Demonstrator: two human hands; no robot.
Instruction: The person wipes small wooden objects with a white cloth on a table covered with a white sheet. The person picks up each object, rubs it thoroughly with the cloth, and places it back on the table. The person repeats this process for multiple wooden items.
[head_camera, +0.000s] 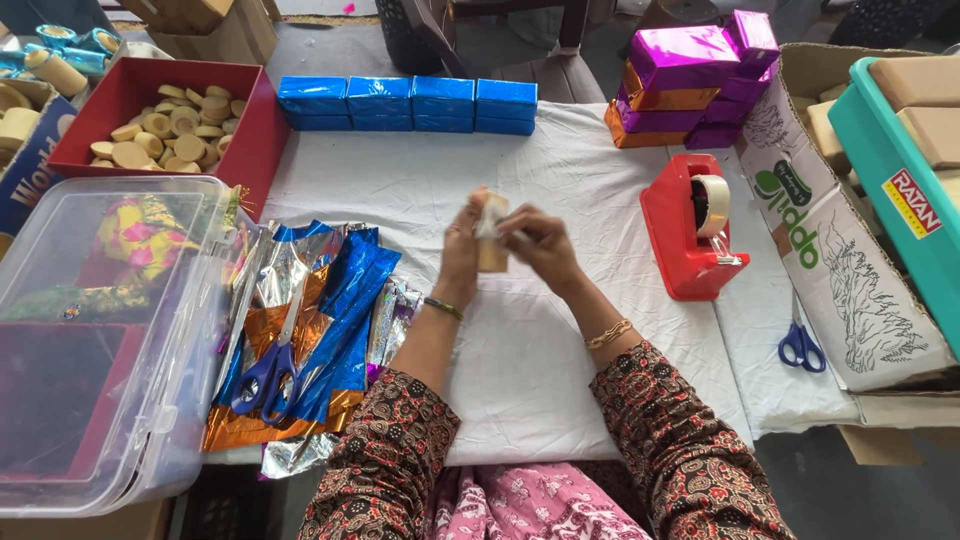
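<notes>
Far left: clear plastic tub (110, 330), foil sheets (320, 300) under blue scissors (270, 375). Centre, above white cloth (520, 360): left hand (462, 255) and right hand (542, 245), fingers pinched round small tan block (491, 240), upright, plain, partly hidden. Right: red tape dispenser (690, 230).

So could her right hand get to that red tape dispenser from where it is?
Probably yes. The red tape dispenser stands just beside the right hand with bare white cloth between, though both hands currently hold a small tan block.
</notes>
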